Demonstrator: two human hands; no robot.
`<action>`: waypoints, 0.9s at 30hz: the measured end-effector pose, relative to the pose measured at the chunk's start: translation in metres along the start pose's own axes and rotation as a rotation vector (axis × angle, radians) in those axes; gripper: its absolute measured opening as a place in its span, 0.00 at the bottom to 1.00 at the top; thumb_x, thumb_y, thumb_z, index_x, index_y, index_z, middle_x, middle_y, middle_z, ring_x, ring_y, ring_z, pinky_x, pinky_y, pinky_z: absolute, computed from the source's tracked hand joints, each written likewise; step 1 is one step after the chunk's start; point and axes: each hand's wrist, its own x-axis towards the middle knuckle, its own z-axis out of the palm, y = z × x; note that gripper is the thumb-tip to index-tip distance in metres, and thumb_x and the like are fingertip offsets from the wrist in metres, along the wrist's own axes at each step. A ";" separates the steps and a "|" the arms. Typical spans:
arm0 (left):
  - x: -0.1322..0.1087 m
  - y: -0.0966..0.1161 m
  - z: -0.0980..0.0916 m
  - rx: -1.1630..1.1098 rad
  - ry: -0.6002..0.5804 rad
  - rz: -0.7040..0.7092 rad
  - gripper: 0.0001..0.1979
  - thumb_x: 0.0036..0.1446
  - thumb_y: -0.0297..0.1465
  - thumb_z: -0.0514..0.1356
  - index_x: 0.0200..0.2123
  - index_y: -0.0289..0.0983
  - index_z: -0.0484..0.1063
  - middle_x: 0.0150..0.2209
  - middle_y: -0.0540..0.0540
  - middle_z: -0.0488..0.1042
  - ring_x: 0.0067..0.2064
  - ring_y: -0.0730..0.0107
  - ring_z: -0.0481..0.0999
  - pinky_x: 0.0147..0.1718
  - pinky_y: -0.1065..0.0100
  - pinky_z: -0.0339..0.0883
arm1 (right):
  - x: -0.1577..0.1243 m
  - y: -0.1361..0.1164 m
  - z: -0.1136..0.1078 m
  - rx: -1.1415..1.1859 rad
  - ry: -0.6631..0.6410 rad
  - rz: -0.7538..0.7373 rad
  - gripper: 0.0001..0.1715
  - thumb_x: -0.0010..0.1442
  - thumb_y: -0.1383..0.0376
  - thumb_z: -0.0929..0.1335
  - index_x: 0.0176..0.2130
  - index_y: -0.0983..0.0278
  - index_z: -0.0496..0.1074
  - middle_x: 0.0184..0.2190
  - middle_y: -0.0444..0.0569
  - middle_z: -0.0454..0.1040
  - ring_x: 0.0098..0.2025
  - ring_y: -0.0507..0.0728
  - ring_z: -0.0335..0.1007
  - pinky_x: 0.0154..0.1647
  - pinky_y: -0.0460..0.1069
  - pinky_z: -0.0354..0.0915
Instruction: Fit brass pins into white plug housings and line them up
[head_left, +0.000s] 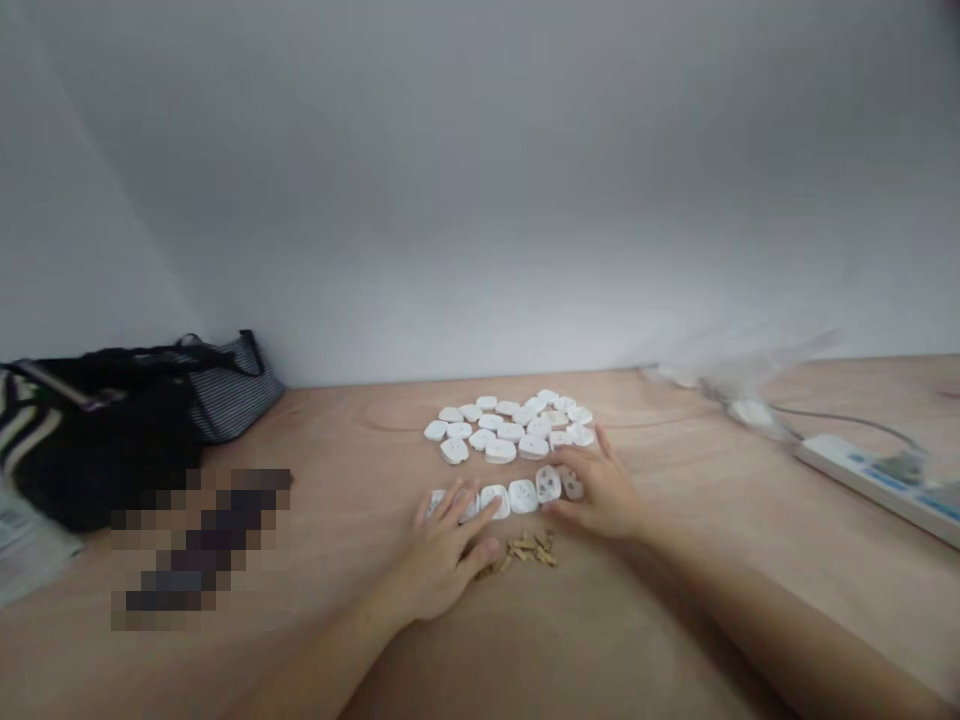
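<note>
A loose cluster of several white plastic plugs (510, 425) lies on the wooden table top (360, 440). A short row of similar white plugs (523, 496) sits just in front of it. My left hand (442, 555) rests spread over the row's left end, its fingers on the plugs. My right hand (600, 495) cups the row's right end, touching a plug (548, 484) that shows dark pin holes. A small heap of wooden clothes pegs (529, 549) lies just below the row, next to my left thumb.
A white power strip (862, 480) with its cable and a clear plastic bag (742, 385) lie at the right. A black bag (97, 450) and a grey striped bag (229, 395) stand at the left against the white wall. A pixelated blurred patch covers something on the table.
</note>
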 end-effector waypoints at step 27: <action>0.003 -0.005 0.011 0.031 0.224 -0.027 0.23 0.62 0.38 0.52 0.61 0.46 0.57 0.61 0.39 0.59 0.63 0.46 0.52 0.54 0.37 0.48 | -0.047 -0.011 -0.027 0.411 -0.097 -0.016 0.28 0.55 0.61 0.68 0.56 0.57 0.63 0.47 0.51 0.66 0.50 0.61 0.64 0.52 0.58 0.62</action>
